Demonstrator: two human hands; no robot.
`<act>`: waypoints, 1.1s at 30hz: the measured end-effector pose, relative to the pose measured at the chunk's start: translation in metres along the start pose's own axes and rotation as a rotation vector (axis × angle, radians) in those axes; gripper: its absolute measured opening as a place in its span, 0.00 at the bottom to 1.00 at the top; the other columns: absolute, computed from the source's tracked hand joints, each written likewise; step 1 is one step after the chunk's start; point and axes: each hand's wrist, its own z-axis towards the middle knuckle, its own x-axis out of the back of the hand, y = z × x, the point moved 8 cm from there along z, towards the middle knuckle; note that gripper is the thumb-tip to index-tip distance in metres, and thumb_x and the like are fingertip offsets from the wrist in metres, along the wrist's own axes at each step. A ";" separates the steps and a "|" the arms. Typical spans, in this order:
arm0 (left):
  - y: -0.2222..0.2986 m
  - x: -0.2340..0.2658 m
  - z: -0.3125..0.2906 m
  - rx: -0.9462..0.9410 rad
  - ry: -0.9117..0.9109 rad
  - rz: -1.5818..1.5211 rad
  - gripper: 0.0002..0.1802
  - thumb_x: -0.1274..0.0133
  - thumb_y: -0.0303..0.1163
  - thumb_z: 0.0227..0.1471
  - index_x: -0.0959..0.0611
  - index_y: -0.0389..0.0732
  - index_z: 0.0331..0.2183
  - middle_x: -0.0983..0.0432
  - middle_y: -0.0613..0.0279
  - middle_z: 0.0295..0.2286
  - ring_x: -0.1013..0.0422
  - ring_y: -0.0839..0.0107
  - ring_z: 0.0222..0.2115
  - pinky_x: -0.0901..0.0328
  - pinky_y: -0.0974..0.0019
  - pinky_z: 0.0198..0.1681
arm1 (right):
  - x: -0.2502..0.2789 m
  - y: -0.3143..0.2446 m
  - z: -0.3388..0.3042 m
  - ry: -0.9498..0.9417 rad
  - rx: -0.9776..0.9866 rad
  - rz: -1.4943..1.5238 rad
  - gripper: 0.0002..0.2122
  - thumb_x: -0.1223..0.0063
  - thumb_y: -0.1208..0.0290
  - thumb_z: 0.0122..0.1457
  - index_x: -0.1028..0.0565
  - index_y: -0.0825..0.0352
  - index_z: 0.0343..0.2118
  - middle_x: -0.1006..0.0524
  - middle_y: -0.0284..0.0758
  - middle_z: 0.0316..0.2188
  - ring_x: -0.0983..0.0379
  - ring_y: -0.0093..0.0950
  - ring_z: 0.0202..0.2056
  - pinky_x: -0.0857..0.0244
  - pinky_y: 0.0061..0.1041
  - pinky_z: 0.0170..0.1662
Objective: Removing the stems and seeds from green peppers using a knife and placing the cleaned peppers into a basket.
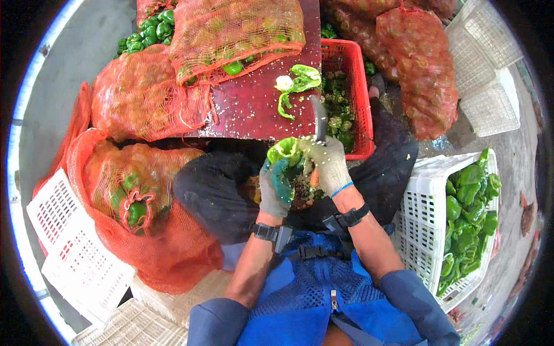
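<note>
My left hand (273, 187), in a grey and teal glove, is closed around a cut green pepper (284, 149) just beyond the near edge of a dark red tabletop (245, 118). Beside it, my right hand (330, 166), in a pale soiled glove with a blue band, grips a knife (319, 120). Its blade points away from me, and an orange handle end shows below the fist. The right fingers are close against the pepper and hide part of it. On the tabletop lie torn green pepper pieces (304, 79) and scattered pale seeds.
A red crate (360, 95) with green scraps stands right of the tabletop. At the right is a white basket (416, 216) of green peppers (470, 210). Filled orange mesh sacks (236, 34) crowd the left and back. White baskets (86, 268) lie at lower left.
</note>
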 end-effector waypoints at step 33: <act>0.018 0.030 0.005 -0.196 0.418 0.288 0.16 0.45 0.32 0.69 0.18 0.34 0.53 0.15 0.58 0.39 0.18 0.69 0.32 0.23 0.65 0.33 | 0.000 -0.036 -0.005 0.046 0.740 -0.989 0.13 0.44 0.71 0.60 0.18 0.63 0.48 0.16 0.48 0.35 0.17 0.50 0.39 0.23 0.49 0.42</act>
